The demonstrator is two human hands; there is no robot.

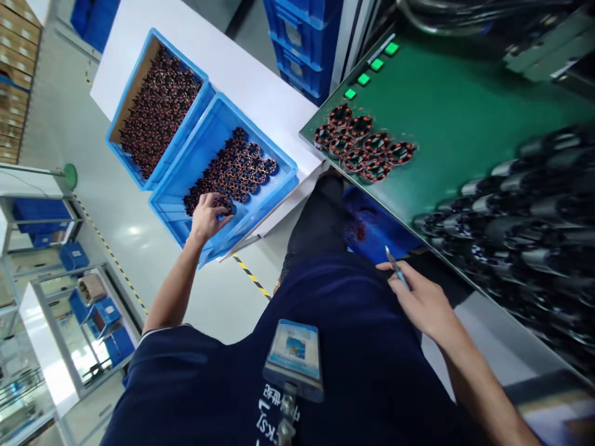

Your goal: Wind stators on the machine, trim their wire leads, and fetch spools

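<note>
My left hand is inside the near blue bin, its thumb and fingers closed around a copper-wound motor stator. Rows of similar stators lie in that bin beside the hand. Near the green worktop's edge, my right hand grips a slim pointed knife-like tool, its metal tip pointing away from me. Several larger stators with orange-and-black rings stand grouped at the worktop's corner. Their loose wire ends stick out.
Another blue bin, packed with stators, adjoins the first on the white table. Many dark cylindrical metal parts crowd the right of the green worktop. Stacked blue crates stand behind, and a blue bin sits below the worktop.
</note>
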